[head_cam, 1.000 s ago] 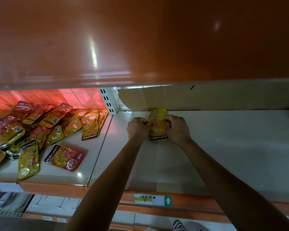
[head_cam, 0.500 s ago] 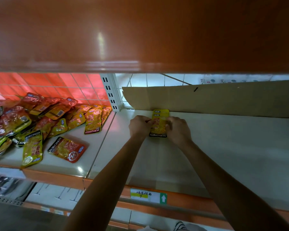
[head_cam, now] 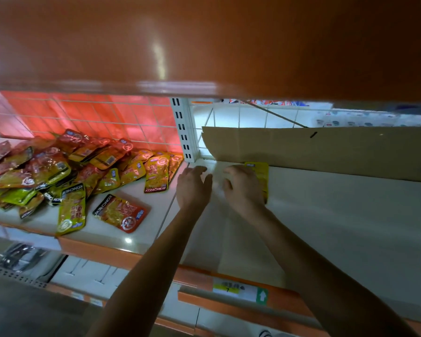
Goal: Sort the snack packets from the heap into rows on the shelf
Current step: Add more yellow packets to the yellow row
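Flat on the shelf, one yellow snack packet, its 12 o'clock end against the cardboard sheet along the back. Over its 9 o'clock edge, the right hand, fingers loosely bent and close together, blurred; pinches nothing visible, contact with the packet impossible to tell. Just at 9 o'clock of that, the left hand, apart from the packet, fingers relaxed and slightly spread; holds nothing. Well off at 9 o'clock, past the slotted post, the heap of red and yellow packets. At 6 o'clock, on the shelf lip, a price label.
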{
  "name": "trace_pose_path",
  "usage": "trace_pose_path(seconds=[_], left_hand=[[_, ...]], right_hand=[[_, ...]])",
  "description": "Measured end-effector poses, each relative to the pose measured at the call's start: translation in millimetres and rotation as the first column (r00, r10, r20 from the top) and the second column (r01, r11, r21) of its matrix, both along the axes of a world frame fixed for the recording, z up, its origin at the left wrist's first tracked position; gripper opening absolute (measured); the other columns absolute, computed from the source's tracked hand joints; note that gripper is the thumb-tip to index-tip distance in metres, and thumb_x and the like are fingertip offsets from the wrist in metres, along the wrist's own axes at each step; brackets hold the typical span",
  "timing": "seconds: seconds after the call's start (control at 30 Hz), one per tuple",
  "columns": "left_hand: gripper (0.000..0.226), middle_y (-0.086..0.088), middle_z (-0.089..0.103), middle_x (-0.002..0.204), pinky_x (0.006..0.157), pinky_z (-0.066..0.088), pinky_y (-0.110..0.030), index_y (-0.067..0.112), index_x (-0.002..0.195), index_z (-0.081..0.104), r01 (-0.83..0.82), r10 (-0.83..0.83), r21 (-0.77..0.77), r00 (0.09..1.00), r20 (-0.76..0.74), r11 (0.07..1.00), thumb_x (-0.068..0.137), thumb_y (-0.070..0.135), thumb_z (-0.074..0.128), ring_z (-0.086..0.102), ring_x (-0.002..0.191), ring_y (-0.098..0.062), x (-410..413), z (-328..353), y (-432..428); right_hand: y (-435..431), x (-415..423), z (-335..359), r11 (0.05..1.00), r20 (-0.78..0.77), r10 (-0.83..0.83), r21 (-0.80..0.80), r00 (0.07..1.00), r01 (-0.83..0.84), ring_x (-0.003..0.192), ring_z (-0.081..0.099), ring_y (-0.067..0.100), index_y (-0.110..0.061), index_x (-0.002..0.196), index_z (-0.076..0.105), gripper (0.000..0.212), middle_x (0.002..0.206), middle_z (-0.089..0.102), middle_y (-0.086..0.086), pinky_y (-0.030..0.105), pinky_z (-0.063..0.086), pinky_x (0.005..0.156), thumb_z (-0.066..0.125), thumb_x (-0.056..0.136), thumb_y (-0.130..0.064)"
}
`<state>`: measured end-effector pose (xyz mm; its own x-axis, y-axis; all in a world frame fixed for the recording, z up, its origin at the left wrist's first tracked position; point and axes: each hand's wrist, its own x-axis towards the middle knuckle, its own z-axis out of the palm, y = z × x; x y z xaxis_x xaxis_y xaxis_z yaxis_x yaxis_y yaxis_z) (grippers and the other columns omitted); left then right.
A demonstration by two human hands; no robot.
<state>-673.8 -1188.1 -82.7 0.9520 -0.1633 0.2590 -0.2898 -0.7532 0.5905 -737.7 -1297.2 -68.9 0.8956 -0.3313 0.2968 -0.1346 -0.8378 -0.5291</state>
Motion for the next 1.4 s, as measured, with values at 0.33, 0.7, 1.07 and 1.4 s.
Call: trace_pose_path(seconds=[0.33,0.7,1.07,1.4], left_hand=[[0.068,-0.016,0.046,0.130,0.095,0.040,-0.044,0.010,0.128,0.046,-0.123,0.180,0.336,0.973,-0.145,0.934,0.083,0.059,0.058,0.042,0.122,-0.036,57,4,96],[0.082,-0.021,0.043,0.138,0.104,0.039,-0.040,0.003,0.141,0.025,0.045,0.065,0.325,0.945,-0.321,0.945,0.084,0.044,0.067,0.044,0.128,-0.034,96,3,126],[0.037,-0.024,0.064,0.107,0.079,0.042,-0.040,-0.004,0.104,0.057,-0.089,0.042,-0.150,0.957,-0.288,0.985,0.101,0.029,0.040,0.059,0.101,-0.039,100,1,146],[0.024,0.002,0.051,0.061,0.053,0.025,-0.027,0.010,0.073,0.061,-0.046,-0.028,-0.359,0.979,-0.200,0.932,0.091,0.025,0.060,0.045,0.061,-0.015,85,1,128]], right_hand=[[96,86,0,0.993,-0.209,0.120,0.035,0.971,-0.115,0.118,0.051,0.033,-0.011,0.126,0.055,0.035,0.126,0.056,0.014,0.036,0.041,0.097,0.046,0.092,-0.011],[118,135,-18,0.999,-0.343,-0.049,-0.036,0.938,0.038,0.125,0.036,0.033,-0.032,0.128,0.056,0.034,0.133,0.044,0.012,0.042,0.038,0.099,0.041,0.098,-0.035],[149,140,-9,0.953,-0.366,-0.278,0.012,0.888,0.303,0.121,0.043,0.036,-0.010,0.135,0.039,0.047,0.135,0.041,0.018,0.040,0.042,0.095,0.057,0.094,-0.024],[120,102,-2,0.804,-0.265,-0.215,0.499,0.940,0.325,0.112,0.056,0.036,-0.005,0.120,0.048,0.034,0.118,0.060,0.017,0.038,0.043,0.087,0.052,0.093,-0.025]])
